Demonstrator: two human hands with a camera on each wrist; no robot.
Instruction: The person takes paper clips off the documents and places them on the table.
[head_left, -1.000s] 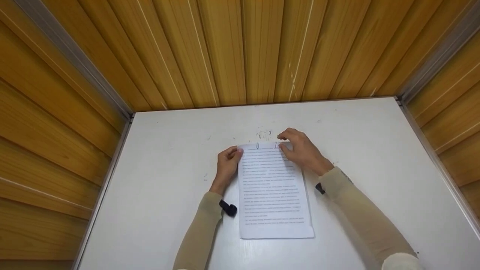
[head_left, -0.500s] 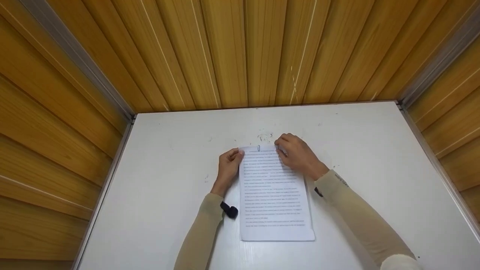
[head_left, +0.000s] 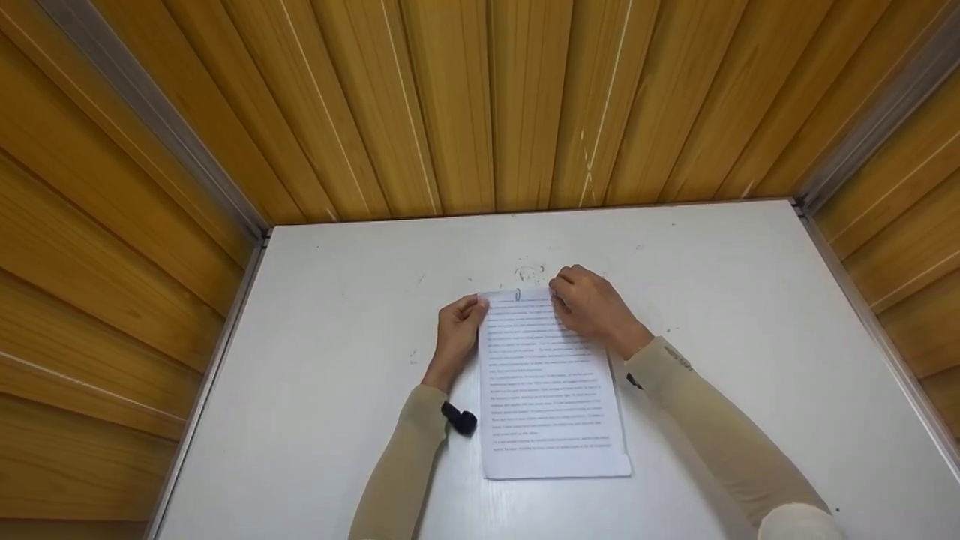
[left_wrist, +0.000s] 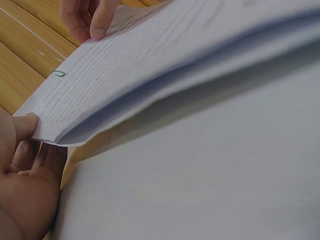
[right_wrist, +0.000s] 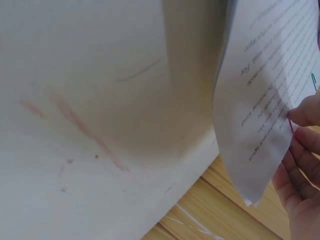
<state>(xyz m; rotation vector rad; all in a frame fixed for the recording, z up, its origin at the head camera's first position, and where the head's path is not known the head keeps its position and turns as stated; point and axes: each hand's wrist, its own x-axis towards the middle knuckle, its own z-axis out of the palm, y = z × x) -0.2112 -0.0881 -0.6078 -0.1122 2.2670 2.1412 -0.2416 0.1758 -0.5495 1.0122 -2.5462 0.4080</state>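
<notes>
Paper stack (head_left: pixel 551 390), head view: tilted, far end raised above the counter (head_left: pixel 337 337), long axis from 12 to 6 o'clock. The left hand (head_left: pixel 457 330) pinches the corner at 11 o'clock, thumb uppermost; the right hand (head_left: pixel 592 304), at 1 o'clock, grips a red paper clip (right_wrist: pixel 291 124) on the top edge. A green paper clip (head_left: pixel 517 295) sits between the hands. Legible print (right_wrist: pixel 256 149) includes "once again"; lettering on the right sleeve (head_left: pixel 697 397) is unreadable.
</notes>
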